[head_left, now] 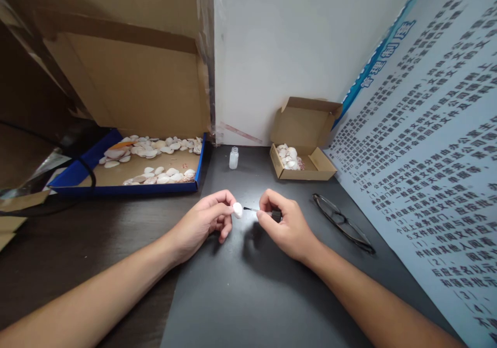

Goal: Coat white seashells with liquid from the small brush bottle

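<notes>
My left hand point(205, 222) pinches a small white shell point(237, 209) between thumb and fingertips, just above the dark mat point(248, 296). My right hand point(282, 225) grips a thin brush with a black cap point(272, 214), its tip touching the shell. Behind the hands a small clear bottle point(233, 157) stands upright without its cap. Both hands hover near the middle of the table.
A flat blue-edged cardboard tray point(128, 187) at back left holds several shells. A small open cardboard box point(306, 156) at back right holds more shells. Black-framed glasses point(341, 222) lie at the right. A printed poster point(427, 172) leans along the right side. A black cable point(87, 168) runs at left.
</notes>
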`<action>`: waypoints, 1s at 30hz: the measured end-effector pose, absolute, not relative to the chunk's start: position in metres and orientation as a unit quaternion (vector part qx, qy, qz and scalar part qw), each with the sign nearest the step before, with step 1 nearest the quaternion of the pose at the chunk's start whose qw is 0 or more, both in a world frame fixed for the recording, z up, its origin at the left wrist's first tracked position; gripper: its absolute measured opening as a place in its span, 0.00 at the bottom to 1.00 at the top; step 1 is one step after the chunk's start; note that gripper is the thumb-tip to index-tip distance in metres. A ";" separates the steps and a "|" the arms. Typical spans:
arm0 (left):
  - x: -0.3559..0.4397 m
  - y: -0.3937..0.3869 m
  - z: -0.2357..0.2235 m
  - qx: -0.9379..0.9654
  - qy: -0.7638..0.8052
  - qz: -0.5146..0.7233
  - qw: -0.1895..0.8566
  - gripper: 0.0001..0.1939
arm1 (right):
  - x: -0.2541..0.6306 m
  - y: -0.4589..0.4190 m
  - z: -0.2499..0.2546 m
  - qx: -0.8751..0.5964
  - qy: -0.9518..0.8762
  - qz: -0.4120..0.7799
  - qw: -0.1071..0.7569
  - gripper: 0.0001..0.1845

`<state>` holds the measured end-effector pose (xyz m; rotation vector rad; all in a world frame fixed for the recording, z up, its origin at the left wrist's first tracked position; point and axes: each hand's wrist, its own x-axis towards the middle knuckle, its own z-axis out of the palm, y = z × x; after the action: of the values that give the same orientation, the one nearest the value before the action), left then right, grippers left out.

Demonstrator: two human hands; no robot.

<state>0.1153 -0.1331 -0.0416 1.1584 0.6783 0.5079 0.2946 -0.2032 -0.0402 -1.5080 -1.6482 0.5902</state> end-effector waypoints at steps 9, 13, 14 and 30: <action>0.116 -0.132 -0.044 0.536 0.313 0.231 0.750 0.06 | 0.294 -0.206 -0.040 -0.597 -0.677 0.247 0.353 0.06; 0.116 -0.130 -0.046 0.545 0.307 0.230 0.746 0.06 | 0.295 -0.206 -0.040 -0.566 -0.686 0.235 0.393 0.06; 0.116 -0.130 -0.047 0.548 0.306 0.229 0.744 0.06 | 0.295 -0.206 -0.041 -0.554 -0.692 0.234 0.400 0.06; 0.052 -0.063 0.011 0.720 0.416 0.333 0.445 0.02 | 0.295 -0.203 -0.044 -0.573 -0.699 0.240 0.355 0.08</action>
<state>0.0516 -0.0634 0.0115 1.7839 1.0300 0.8245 0.2950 -0.2026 -0.0443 -1.4800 -1.8069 0.6205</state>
